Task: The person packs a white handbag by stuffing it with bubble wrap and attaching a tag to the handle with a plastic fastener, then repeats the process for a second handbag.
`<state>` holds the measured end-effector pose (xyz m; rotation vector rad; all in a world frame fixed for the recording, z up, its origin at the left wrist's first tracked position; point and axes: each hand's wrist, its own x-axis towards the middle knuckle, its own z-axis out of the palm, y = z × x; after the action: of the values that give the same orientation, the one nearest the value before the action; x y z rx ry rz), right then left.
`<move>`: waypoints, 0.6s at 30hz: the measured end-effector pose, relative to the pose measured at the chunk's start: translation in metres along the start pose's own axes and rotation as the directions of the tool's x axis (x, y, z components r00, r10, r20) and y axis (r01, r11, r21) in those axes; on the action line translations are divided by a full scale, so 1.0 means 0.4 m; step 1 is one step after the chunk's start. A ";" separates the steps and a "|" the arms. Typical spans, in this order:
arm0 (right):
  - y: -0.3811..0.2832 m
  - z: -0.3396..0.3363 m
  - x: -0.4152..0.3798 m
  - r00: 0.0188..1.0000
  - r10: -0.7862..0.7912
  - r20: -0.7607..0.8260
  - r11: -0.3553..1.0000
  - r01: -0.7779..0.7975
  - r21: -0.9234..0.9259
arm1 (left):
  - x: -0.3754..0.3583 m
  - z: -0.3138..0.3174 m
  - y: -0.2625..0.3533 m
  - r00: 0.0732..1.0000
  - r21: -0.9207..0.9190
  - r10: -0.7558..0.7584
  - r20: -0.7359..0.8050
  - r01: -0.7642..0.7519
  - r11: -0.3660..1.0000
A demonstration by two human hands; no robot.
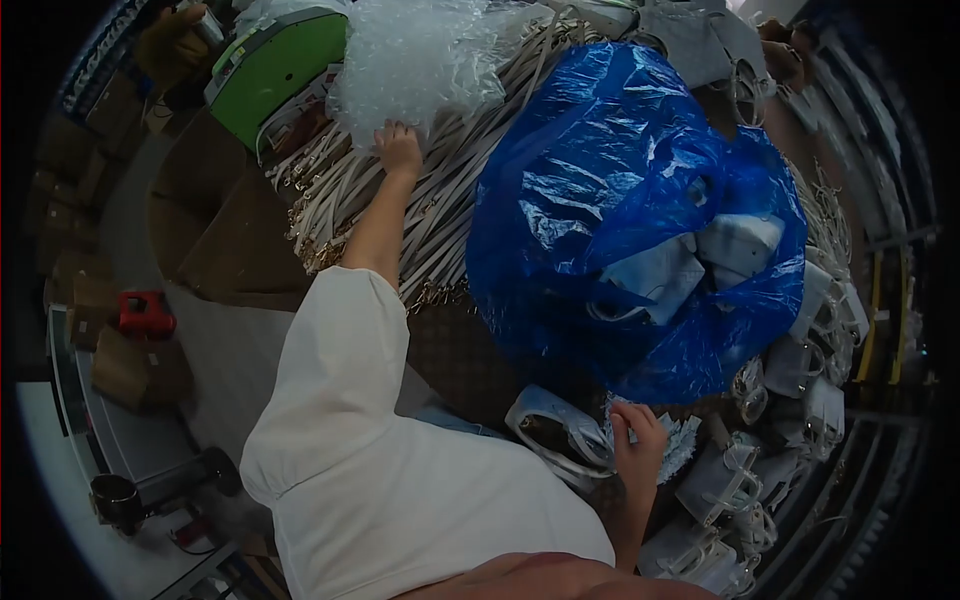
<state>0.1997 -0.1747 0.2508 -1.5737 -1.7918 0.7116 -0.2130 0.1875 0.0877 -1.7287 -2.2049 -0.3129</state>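
Observation:
My left hand (399, 147) reaches forward to the lower edge of the clear bubble wrap (415, 70), its fingers bent against the plastic. Under it spreads a thick pile of pale straps (440, 190) with metal clasps at their ends. My right hand (638, 430) is near my body, just below the big blue plastic bag (560, 190), with thumb and fingers brought together. Whatever lies between them is too small to tell. White bags (741, 245) show through the blue bag's opening. A white handled bag (560, 425) lies left of my right hand.
A green machine or panel (285, 75) stands at the upper left, beside a brown open box (215, 210). More white bags (720, 485) are heaped at the lower right. Cartons (140, 370) and a red object (146, 314) sit at the far left.

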 end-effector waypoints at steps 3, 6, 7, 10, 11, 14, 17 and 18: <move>-0.032 0.013 0.019 0.999 0.043 0.032 0.999 -0.042 -0.012 | -0.062 -0.030 -0.012 0.991 -0.136 0.099 0.085 -0.087 0.987; -0.048 0.030 0.066 0.994 -0.100 0.042 0.994 0.101 -0.029 | -0.161 -0.176 -0.017 0.963 -0.592 0.239 -0.125 -0.266 0.760; -0.069 0.042 0.088 0.995 -0.084 0.043 0.996 0.085 -0.017 | -0.222 -0.258 -0.013 0.940 -0.678 0.340 0.033 -0.230 0.699; -0.147 0.091 0.176 0.930 -0.338 0.146 0.904 0.364 -0.226 | -0.424 -0.482 -0.039 0.542 -0.933 0.775 0.325 0.053 0.355; -0.172 0.115 0.201 0.864 -0.417 0.282 0.839 0.485 -0.246 | -0.477 -0.557 -0.041 0.464 -0.943 0.821 0.332 0.152 0.295; -0.166 0.216 0.232 0.601 -0.552 0.578 0.693 0.716 -0.082 | -0.591 -0.651 -0.060 0.423 -0.938 0.862 0.281 0.312 0.153; -0.135 0.291 0.234 0.438 -0.320 0.840 0.841 0.540 0.039 | -0.646 -0.639 -0.107 0.567 -0.901 0.752 0.338 0.426 0.083; -0.131 0.312 0.238 0.377 -0.015 0.926 0.964 0.250 -0.086 | -0.645 -0.616 -0.137 0.644 -0.863 0.624 0.443 0.495 0.102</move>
<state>0.0637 -0.0855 0.2200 -1.1272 -2.8492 1.5896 -0.1821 -0.1474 0.2187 -3.2419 -2.4982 -1.8409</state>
